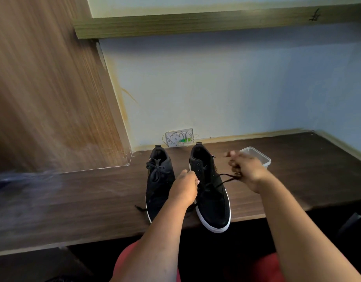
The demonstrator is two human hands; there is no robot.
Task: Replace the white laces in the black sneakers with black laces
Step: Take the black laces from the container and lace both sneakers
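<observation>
A clear plastic tub [259, 157] sits behind my right hand [246, 169], contents unreadable. Both hands pinch the black lace [226, 180] over the right black white-soled sneaker [213, 202] on the dark wooden worktop [94, 200]; my left hand [184, 188] is curled at its eyelets.

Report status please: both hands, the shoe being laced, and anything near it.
Left hand and right hand each pinch the black lace. Right sneaker partly laced; left sneaker laced, tied. Clear plastic container behind right hand, not obstructing.

I see matt black cloth sneakers [213, 200] on white rubbery soles, a dark wood-grain counter [84, 196] with slight sheen, and a clear plastic tub [261, 158].
</observation>
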